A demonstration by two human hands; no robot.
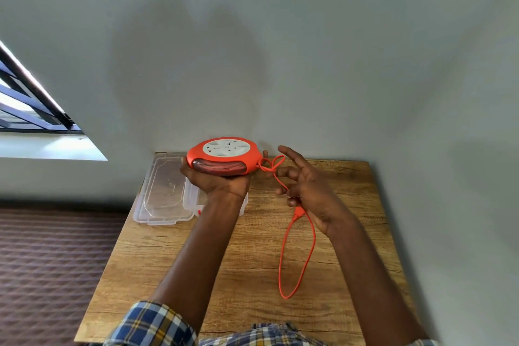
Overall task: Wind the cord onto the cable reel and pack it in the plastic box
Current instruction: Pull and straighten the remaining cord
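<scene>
Orange cord (297,258) mostly wound; left hand (222,180) grips cable reel (224,159), right hand (306,185) pinches remaining loop; plastic box (168,191) awaits packing

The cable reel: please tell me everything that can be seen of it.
The cable reel is a round, flat housing of orange plastic with a white socket face turned upward. Through a side opening, dark red turns of wound cord show. The left hand holds it from below, above the wooden table, slightly tilted. The orange cord leaves its right side in a small loop and runs through the right hand.
</scene>
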